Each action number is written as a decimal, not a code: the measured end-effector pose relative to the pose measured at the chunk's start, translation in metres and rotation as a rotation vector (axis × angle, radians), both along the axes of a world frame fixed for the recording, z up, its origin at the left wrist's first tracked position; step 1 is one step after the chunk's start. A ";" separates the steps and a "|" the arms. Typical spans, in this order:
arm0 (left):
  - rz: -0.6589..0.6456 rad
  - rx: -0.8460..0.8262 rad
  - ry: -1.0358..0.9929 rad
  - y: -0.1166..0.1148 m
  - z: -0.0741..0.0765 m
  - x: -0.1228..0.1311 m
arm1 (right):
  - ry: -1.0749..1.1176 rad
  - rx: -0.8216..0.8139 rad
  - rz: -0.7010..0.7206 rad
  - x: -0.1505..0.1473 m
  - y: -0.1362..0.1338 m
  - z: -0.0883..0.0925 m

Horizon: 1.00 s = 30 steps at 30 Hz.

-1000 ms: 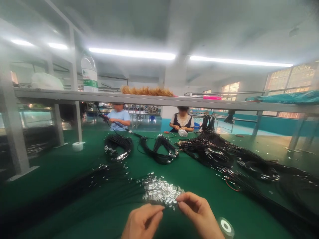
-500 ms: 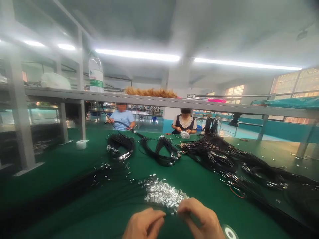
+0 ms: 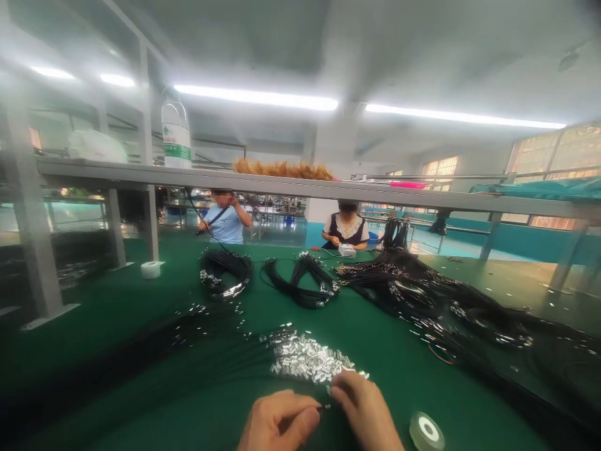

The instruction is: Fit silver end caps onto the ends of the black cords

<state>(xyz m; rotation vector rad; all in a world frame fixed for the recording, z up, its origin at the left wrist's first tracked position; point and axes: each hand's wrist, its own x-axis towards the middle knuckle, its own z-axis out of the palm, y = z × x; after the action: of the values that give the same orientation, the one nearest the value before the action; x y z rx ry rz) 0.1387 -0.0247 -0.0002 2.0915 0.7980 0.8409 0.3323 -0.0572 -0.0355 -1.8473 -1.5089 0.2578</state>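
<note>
Our left hand (image 3: 277, 423) and right hand (image 3: 364, 410) meet at the bottom edge of the view, fingertips pinched together on a small silver sleeve (image 3: 325, 406) and what looks like a thin black cord; the cord itself is too dark to trace. Compared with 1 second ago, our hands have dropped lower and closer to us, just off the near edge of the pile of silver sleeves (image 3: 307, 360) on the green tabletop (image 3: 117, 313), so we judge 1 piece has been drawn from the heap and is being worked between the fingers. A roll of tape (image 3: 426, 430) lies just right of our right hand. Farther off, coiled black cord bundles (image 3: 225, 282) lie spread out, and 2 co-workers sit beyond the overhead shelf (image 3: 300, 186).
</note>
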 end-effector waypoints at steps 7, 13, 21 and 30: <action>0.019 -0.166 -0.159 -0.002 -0.004 -0.002 | -0.086 -0.043 -0.106 -0.018 0.013 -0.013; 0.070 -0.231 -0.213 -0.003 0.004 -0.003 | 0.231 0.061 0.101 0.005 0.001 0.005; 0.072 -0.174 -0.193 -0.008 0.007 0.001 | 0.889 0.148 0.331 -0.004 -0.013 0.038; 0.097 -0.349 -0.294 -0.015 0.018 0.001 | 0.975 0.181 0.355 -0.002 -0.011 0.032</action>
<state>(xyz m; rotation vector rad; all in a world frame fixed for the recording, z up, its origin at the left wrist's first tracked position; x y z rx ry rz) 0.1401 -0.0396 0.0180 1.5920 0.8228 0.9586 0.3305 -0.0681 -0.0036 -1.0141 -1.0709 0.9870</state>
